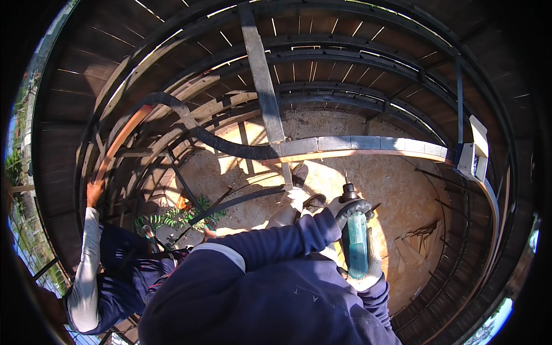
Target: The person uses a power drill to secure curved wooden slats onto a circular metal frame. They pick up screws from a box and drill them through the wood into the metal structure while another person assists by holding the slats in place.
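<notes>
Curved steel framework all round; gloved right hand (pixel 368 270) closed around teal angle grinder (pixel 356 241)

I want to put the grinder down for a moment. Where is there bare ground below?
The sandy ground right of the teal-bodied angle grinder, which both gloved hands grip, left hand and right hand, is bare up to the flat scraps. Leftward is crowded: black rods, green fronds, a crouching co-worker.
</notes>
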A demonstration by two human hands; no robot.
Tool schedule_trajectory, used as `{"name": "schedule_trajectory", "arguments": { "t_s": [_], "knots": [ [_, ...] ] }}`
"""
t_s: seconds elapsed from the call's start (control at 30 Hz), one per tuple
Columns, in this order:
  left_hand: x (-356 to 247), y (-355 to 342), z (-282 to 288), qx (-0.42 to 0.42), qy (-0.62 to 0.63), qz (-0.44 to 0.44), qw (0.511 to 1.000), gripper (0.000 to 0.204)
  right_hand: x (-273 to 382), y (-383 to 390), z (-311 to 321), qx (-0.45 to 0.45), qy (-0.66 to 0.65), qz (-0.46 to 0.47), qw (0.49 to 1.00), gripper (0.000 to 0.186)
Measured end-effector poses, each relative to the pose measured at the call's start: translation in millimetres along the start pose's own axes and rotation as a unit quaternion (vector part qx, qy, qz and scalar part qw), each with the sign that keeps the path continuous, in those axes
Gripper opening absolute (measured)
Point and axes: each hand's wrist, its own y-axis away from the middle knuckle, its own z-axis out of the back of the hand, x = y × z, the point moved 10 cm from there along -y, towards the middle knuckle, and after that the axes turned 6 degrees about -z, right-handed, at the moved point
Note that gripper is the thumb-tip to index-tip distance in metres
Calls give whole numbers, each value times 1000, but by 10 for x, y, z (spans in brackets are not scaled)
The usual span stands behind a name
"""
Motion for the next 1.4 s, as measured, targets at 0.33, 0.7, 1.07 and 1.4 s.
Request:
{"name": "schedule_trajectory", "arguments": {
  "t_s": [0.33,0.7,1.07,1.4],
  "knots": [
    [-59,54,18,37,15,-51,998,41,232,-22,109,-84,-61,146,984,80],
    [-334,263,-109,13,-88,-83,993,18,64,-101,-150,-35,-207,96,973,49],
    [-611,71,300,-84,-157,-117,977,19,-243,-299,-732,222,-632,-45,741,53],
    [-626,-53,477,-96,-203,-82,971,19,-395,-412,-667,64,-547,-45,834,54]
  ]
}}
